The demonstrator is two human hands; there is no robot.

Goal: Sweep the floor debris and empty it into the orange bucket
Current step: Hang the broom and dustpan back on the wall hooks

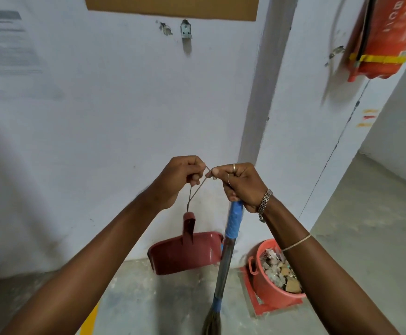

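since the orange bucket (267, 290) already holds a heap of debris (279, 270) up to its rim, sweeping and emptying are judged largely done; what seems left is stowing the tools, perhaps on the metal wall bracket (186, 31) well above the hands. little of the floor (366, 213) shows, so stray debris cannot be ruled out.

- item 1, dustpan (185, 252): maroon moulded plastic, glossy, scoop-shaped with a ribbed hollow handle. hangs handle-up, clear of the floor, from a thin pale string loop (197, 189). contents cannot be told.
- item 2, broom (222, 264): dull metal shaft, textured blue sleeve at the top, dark bristle bundle at the floor. stands near upright just right of the dustpan.
- item 3, orange bucket: round smooth plastic with a side lug, on a square orange base, lower right by the wall corner. fill is pale scraps and brown card pieces.
- left hand (180, 180): grip closed, pinching the string loop.
- right hand (240, 184): thumb and forefinger pinch the same loop; lower fingers appear wrapped round the broom's top.
- floor: grey concrete, dusty and matt.
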